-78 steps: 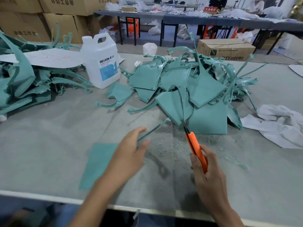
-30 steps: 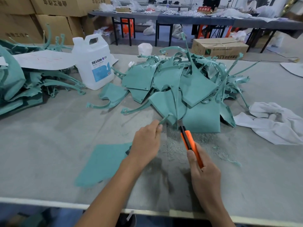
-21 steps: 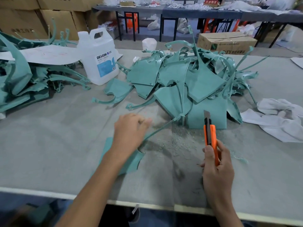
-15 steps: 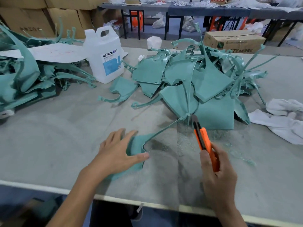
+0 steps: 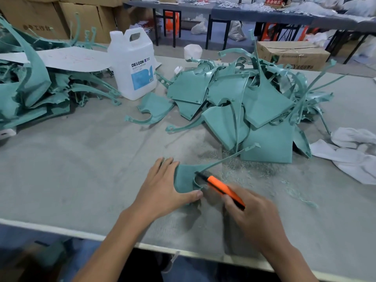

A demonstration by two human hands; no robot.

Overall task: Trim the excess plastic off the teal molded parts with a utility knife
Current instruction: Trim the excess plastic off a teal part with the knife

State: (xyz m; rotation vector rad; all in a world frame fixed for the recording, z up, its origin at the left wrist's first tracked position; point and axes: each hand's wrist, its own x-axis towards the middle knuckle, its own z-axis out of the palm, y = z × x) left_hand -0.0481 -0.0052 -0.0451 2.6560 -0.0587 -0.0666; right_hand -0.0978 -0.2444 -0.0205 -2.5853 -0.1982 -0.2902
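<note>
**Head view.** In the lower centre of the frame, the left hand (image 5: 162, 190) lies flat with fingers straight and thumb spread. It presses a flat teal molded plastic part (image 5: 184, 180) onto the grey felt-covered table (image 5: 81, 169), and no finger curls round the part. Just right of it, the right hand (image 5: 254, 214) has its fingers wrapped around an orange-handled utility knife (image 5: 223, 190). The knife's dark blade end meets the part's curved inner edge, where a thin teal runner strip (image 5: 223, 159) leaves the part and rises toward the upper right. Whether the blade is in the plastic cannot be told. The step in hand appears to be severing this runner at its root. The next move probably calls for a controlled draw along the edge, with firm downward pressure from the left hand, because the left thumb lies close beside the blade. Pale plastic shavings (image 5: 244, 165) lie beyond the knife. A heap of untrimmed teal parts (image 5: 262, 102) fills the centre right, and a second teal heap (image 5: 30, 88) lies at the left edge. A white plastic jug with a blue label (image 5: 134, 66) stands between the two heaps. A crumpled white cloth (image 5: 350, 155) lies at the right edge.
</note>
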